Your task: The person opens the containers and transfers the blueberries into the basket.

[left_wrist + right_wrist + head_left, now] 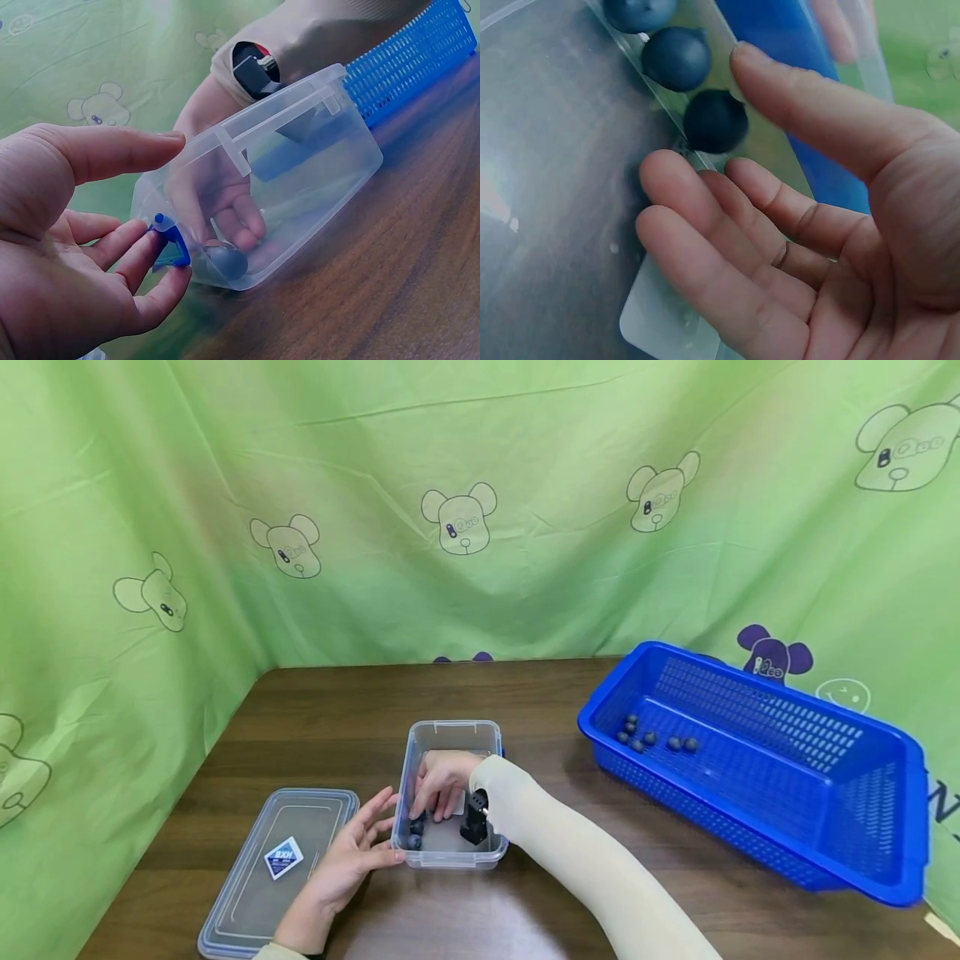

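- Right wrist view: our right hand [795,247] is reaching open-fingered for the dark balls [715,120] in the clear box [448,793]; we're pinching one at a time.
- Our left hand [347,860], open, is bracing the box on the desk [525,710]; we're keeping it steady.

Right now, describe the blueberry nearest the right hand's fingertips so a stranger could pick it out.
Start at the brown table and find the clear box beside the flat lid. The right hand reaches inside it. Of three blueberries in a row, it is the darkest blueberry, between thumb and fingers, with the two bluer ones beyond it.
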Demonstrator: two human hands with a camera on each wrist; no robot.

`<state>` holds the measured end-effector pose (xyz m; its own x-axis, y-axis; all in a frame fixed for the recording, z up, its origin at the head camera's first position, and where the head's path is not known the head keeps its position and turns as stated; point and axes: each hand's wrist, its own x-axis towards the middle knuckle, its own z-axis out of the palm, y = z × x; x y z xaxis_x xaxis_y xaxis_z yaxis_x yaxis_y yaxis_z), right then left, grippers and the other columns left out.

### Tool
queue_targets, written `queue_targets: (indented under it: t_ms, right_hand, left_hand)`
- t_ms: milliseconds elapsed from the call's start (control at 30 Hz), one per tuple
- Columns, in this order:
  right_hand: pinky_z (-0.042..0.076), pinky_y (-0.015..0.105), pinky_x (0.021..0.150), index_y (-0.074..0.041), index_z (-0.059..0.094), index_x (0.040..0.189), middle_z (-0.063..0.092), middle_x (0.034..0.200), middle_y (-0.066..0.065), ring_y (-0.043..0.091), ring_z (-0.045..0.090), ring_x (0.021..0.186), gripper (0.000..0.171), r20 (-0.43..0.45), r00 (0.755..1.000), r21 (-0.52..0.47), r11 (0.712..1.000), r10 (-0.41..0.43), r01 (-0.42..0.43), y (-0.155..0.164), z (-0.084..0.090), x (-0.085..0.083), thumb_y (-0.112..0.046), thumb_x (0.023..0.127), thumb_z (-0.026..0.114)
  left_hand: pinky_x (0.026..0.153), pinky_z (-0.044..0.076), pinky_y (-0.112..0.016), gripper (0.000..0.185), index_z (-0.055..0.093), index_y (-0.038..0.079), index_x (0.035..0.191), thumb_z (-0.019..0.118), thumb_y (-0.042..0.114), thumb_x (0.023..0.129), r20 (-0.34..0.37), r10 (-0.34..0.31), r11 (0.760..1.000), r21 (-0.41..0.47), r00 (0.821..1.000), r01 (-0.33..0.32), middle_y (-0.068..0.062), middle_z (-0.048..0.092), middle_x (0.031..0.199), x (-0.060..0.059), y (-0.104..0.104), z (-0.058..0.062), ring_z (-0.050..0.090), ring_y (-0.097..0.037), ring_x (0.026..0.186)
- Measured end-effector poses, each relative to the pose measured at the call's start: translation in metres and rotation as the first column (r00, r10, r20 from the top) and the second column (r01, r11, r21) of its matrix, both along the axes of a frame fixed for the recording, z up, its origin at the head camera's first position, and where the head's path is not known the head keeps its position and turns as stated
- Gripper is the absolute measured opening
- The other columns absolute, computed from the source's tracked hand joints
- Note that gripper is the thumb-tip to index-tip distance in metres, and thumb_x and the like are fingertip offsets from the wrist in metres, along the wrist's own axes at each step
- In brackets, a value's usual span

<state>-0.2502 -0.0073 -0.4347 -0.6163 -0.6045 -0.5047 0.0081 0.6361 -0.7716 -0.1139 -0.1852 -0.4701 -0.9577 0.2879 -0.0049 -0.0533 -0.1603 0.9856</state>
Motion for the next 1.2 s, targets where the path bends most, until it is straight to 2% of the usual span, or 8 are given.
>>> queue_targets:
  t_ms: [400, 600, 733, 900, 1100, 1200]
  right_hand:
    - [0.055, 0.029, 0.05, 0.0, 0.073, 0.072, 0.07, 0.066, 0.016, 0.017, 0.064, 0.051, 0.008, -0.021, 1.0, -0.018, 1.0, -0.005, 0.005, -0.003, 0.001, 0.006, 0.0, 0.076, 0.08]
    - [0.055, 0.027, 0.049, 0.001, 0.072, 0.072, 0.07, 0.066, 0.016, 0.017, 0.065, 0.051, 0.009, 0.003, 1.0, -0.022, 1.0, 0.005, -0.004, -0.002, 0.002, 0.005, 0.0, 0.077, 0.078]
    - [0.056, 0.028, 0.054, 0.001, 0.072, 0.075, 0.071, 0.07, 0.016, 0.017, 0.066, 0.055, 0.005, 0.027, 0.999, -0.058, 0.997, 0.043, -0.042, 0.002, 0.006, 0.003, 0.003, 0.078, 0.075]
    - [0.058, 0.03, 0.062, 0.005, 0.074, 0.082, 0.073, 0.076, 0.017, 0.018, 0.069, 0.062, 0.004, 0.05, 0.995, -0.111, 0.99, 0.092, -0.086, 0.008, 0.017, -0.007, 0.006, 0.079, 0.072]
    - [0.059, 0.03, 0.065, 0.01, 0.07, 0.087, 0.071, 0.074, 0.017, 0.02, 0.07, 0.065, 0.005, 0.146, 0.987, -0.126, 0.991, 0.061, -0.043, 0.016, 0.03, -0.021, 0.01, 0.083, 0.068]
    - [0.059, 0.031, 0.067, 0.01, 0.069, 0.09, 0.071, 0.074, 0.016, 0.021, 0.07, 0.067, 0.006, 0.161, 0.986, -0.153, 0.988, 0.037, -0.012, 0.023, 0.036, -0.026, 0.011, 0.084, 0.067]
  left_hand:
    - [0.097, 0.044, -0.027, 0.094, 0.014, -0.009, 0.154, 0.069, -0.012, 0.077, 0.005, 0.002, 1.0, -0.011, 1.0, -0.002, -0.031, 0.021, 0.156, 0.002, 0.001, 0.001, 0.046, -0.018, 0.121]
    - [0.097, 0.044, -0.028, 0.094, 0.014, -0.01, 0.154, 0.069, -0.012, 0.077, 0.004, 0.003, 1.0, -0.011, 1.0, -0.003, -0.031, 0.021, 0.156, 0.002, 0.001, 0.002, 0.046, -0.019, 0.121]
    - [0.097, 0.044, -0.028, 0.094, 0.014, -0.01, 0.154, 0.068, -0.012, 0.077, 0.002, -0.002, 1.0, -0.009, 1.0, 0.002, -0.031, 0.02, 0.157, 0.002, 0.001, 0.002, 0.046, -0.018, 0.121]
    - [0.097, 0.044, -0.028, 0.095, 0.014, -0.009, 0.154, 0.068, -0.011, 0.077, -0.002, 0.0, 1.0, -0.01, 1.0, 0.0, -0.031, 0.02, 0.157, 0.002, 0.001, 0.002, 0.047, -0.018, 0.121]
    - [0.097, 0.044, -0.028, 0.095, 0.014, -0.01, 0.154, 0.068, -0.012, 0.076, -0.003, 0.007, 1.0, -0.011, 1.0, -0.007, -0.031, 0.02, 0.156, 0.0, 0.0, 0.002, 0.046, -0.02, 0.122]
    - [0.097, 0.044, -0.028, 0.095, 0.014, -0.01, 0.154, 0.069, -0.012, 0.075, -0.001, 0.005, 1.0, -0.008, 1.0, -0.005, -0.031, 0.02, 0.157, 0.0, 0.0, 0.001, 0.045, -0.022, 0.124]
